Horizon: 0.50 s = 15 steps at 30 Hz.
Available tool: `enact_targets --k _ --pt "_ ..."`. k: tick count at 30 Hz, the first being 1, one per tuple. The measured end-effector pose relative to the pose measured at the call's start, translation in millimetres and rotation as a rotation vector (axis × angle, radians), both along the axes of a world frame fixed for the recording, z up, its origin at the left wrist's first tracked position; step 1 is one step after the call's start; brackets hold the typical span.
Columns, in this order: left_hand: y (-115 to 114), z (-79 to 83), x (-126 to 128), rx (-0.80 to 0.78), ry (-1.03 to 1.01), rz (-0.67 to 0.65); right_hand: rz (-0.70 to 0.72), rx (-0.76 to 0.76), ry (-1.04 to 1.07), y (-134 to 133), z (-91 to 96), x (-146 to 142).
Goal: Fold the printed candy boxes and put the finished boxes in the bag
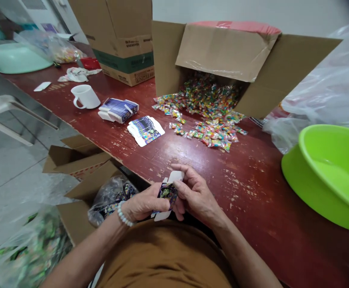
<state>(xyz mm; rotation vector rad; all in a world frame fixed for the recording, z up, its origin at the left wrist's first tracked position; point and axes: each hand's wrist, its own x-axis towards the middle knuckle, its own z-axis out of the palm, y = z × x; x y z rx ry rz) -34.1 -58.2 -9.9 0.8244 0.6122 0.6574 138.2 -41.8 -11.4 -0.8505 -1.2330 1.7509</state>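
Note:
Close to my body, at the table's front edge, is a small printed carton (167, 192) with white flaps sticking out at both ends. My left hand (148, 202) grips its lower side, the thumb lying across the printed face. At the upper flap, my right hand (196, 194) pinches the white cardboard between thumb and fingers. Further up the table lie a few flat printed cartons (146, 130) and a stack of purple-blue cartons (120, 110). Small wrapped candies (213, 132) spill from a cardboard box (228, 50) lying open on its side.
A white mug (85, 97) stands left of the cartons, near a tall closed cardboard box (126, 44). On the right sits a lime-green basin (318, 184). Below the table's left edge, an open box (78, 204) holds a plastic bag of printed packets (114, 198).

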Motion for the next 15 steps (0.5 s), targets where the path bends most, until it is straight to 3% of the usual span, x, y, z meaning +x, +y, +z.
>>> enact_targets --k 3,6,10,15 --pt "1 -0.5 5 0.047 0.067 0.066 0.027 -0.082 0.063 -2 0.1 0" --pt "0 -0.6 7 0.043 0.138 0.153 -0.027 -0.089 0.088 -3 -2.3 -1" --pt "1 -0.6 13 0.037 0.243 0.286 0.021 -0.086 0.049 -2 -9.8 -3" --pt "8 -1.9 18 0.132 0.340 0.403 -0.332 0.204 -0.221 8 -13.6 2"
